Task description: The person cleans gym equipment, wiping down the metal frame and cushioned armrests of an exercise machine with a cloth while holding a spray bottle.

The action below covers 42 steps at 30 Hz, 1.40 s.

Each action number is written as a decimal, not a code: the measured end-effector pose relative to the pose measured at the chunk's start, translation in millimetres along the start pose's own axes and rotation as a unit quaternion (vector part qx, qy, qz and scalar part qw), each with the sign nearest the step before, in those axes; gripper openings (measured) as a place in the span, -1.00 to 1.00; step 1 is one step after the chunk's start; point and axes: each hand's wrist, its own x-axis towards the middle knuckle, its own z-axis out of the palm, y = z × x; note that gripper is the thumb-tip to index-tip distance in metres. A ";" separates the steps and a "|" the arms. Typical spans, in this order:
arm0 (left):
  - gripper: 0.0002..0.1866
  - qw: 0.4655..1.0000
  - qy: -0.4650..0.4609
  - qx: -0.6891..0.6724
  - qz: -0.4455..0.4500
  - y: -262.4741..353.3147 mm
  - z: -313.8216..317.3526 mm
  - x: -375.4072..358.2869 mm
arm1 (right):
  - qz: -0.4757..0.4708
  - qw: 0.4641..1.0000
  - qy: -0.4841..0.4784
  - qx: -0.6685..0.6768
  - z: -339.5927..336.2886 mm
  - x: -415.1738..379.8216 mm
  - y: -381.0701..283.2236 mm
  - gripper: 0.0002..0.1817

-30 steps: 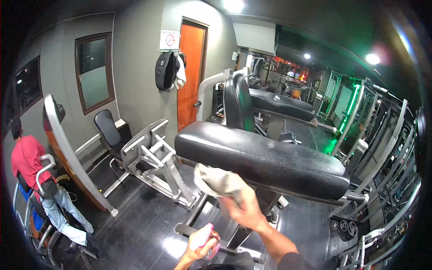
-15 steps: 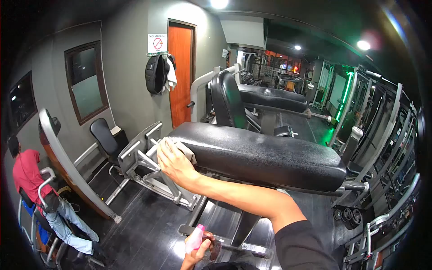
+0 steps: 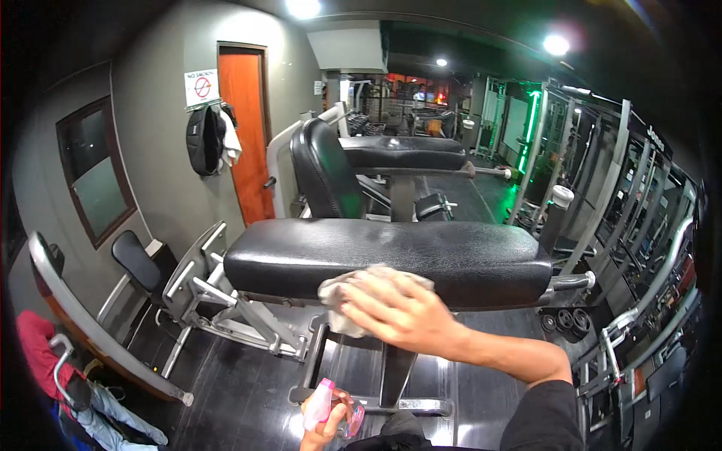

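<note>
My right hand (image 3: 410, 319) presses a pale, crumpled cloth (image 3: 342, 312) against the near side of a long black padded gym bench (image 3: 391, 244). Its fingers are bent over the cloth, slightly blurred by motion. Low in the view, my left hand (image 3: 320, 436) is wrapped round a spray bottle (image 3: 321, 402) with a pink top. The bottle's lower part is partly covered by the fingers. Beneath the pad, the bench's metal frame (image 3: 395, 376) reaches down to the dark floor, between my two hands.
At lower left, a person in a red top (image 3: 45, 353) sits at a machine. A slanted grey post (image 3: 113, 338) stands beside them. Another padded machine (image 3: 323, 169) is behind the bench. Round weights (image 3: 568, 322) lie on the right, near racks (image 3: 602, 210).
My right hand and the cloth have slid from the pad's left end rightward along its near side. My left hand still holds the spray bottle. The camera view has turned to the right.
</note>
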 end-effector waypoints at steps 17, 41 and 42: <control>-0.75 0.998 -0.038 0.035 0.023 -0.2 -21.5 30.9 | 0.107 0.978 0.060 -0.170 -51.2 -122.9 42.6 -0.64; -0.69 0.979 0.140 0.144 0.030 1.0 -24.1 -28.1 | -0.014 0.991 0.128 0.029 140.9 182.9 -88.0 -0.66; -0.69 0.981 0.134 0.141 0.026 -0.3 -22.7 -26.4 | -0.022 0.993 0.117 0.027 134.4 174.2 -84.9 -0.66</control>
